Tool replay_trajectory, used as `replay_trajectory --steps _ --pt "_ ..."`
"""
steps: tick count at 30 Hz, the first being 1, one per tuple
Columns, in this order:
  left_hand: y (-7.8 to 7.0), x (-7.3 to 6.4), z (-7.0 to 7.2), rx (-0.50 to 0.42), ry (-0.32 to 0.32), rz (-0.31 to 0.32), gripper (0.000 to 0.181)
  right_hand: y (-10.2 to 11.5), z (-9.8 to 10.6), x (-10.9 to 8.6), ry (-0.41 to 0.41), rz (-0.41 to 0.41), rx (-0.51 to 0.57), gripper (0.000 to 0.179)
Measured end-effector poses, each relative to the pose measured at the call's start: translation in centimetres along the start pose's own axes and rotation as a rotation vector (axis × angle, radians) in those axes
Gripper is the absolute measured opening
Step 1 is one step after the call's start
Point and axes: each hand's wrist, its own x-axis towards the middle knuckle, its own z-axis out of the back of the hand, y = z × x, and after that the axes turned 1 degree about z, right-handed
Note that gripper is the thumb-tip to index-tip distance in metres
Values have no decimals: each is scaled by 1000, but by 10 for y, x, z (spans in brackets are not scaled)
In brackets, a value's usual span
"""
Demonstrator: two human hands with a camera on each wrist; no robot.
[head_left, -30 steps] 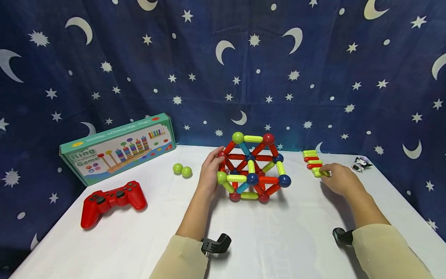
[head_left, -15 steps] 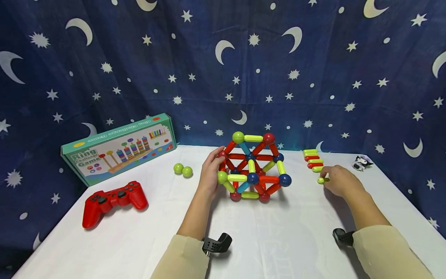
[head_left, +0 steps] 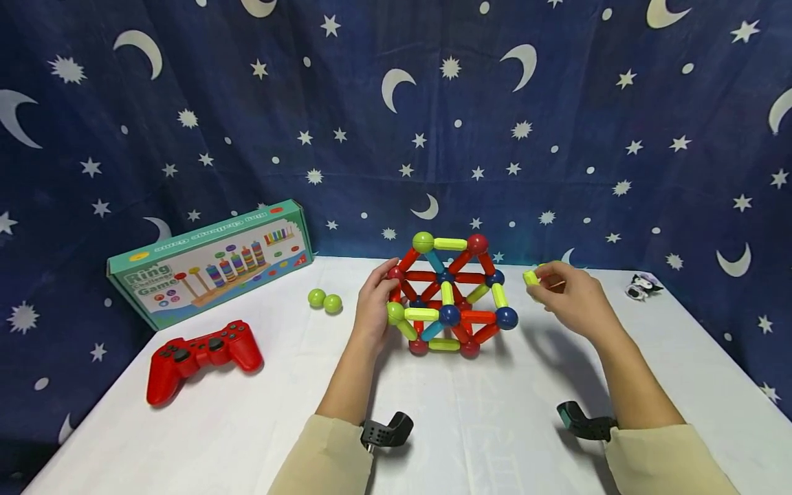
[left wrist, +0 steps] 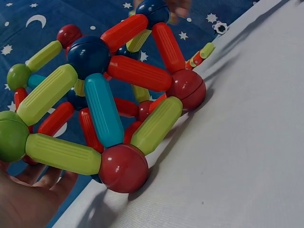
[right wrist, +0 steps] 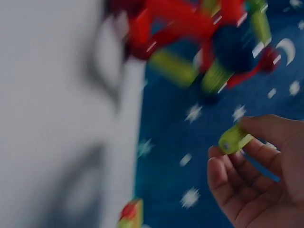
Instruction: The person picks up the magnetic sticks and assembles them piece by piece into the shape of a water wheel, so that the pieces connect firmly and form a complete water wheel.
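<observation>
My left hand (head_left: 371, 306) holds the left side of a ball-and-rod magnetic structure (head_left: 449, 315), which stands on the table with red, blue and green balls joined by coloured rods. In the left wrist view its fingers lie behind a green ball, partly hidden. To the right of the structure, my right hand (head_left: 578, 302) is raised above the table. Between thumb and fingers it pinches a yellow-green magnetic rod (right wrist: 235, 139), apart from the structure. A row of loose red and green rods (left wrist: 202, 54) lies beyond, mostly hidden by the right hand in the head view.
Two green balls (head_left: 324, 300) rest left of the structure. A red game controller (head_left: 204, 361) lies at the left of the white table (head_left: 482, 426), with a teal game box (head_left: 210, 265) behind it. A small black-and-white figure (head_left: 642, 287) sits at the right back. A starry curtain hangs behind.
My right hand has taken the nearest green rod from the row, lifted it and moved left toward the structure. The left hand and the structure have stayed in place.
</observation>
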Motion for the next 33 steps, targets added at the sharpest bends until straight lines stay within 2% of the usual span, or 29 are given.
replay_trajectory --steps 2,5,9,13,19,26,29,33 --pt "-1 0 1 -3 -3 5 51 20 -1 -2 -27 36 51 36" --pt "-1 0 1 -5 -11 11 52 48 -4 -5 -17 102 115 36" --pt "-1 1 2 6 -18 9 52 78 -16 -6 79 175 188 34" --pt "0 3 3 4 -17 -1 52 95 -34 -4 189 217 237 31" --pt "2 3 1 -18 -16 -7 52 101 -55 2 249 241 235 26" --pt "2 3 0 -20 -16 0 51 102 -57 5 264 225 194 28" --pt "2 3 0 -20 -22 5 50 101 -51 5 243 235 199 28" --pt "2 2 1 -24 -22 3 51 85 -35 7 151 227 238 28"
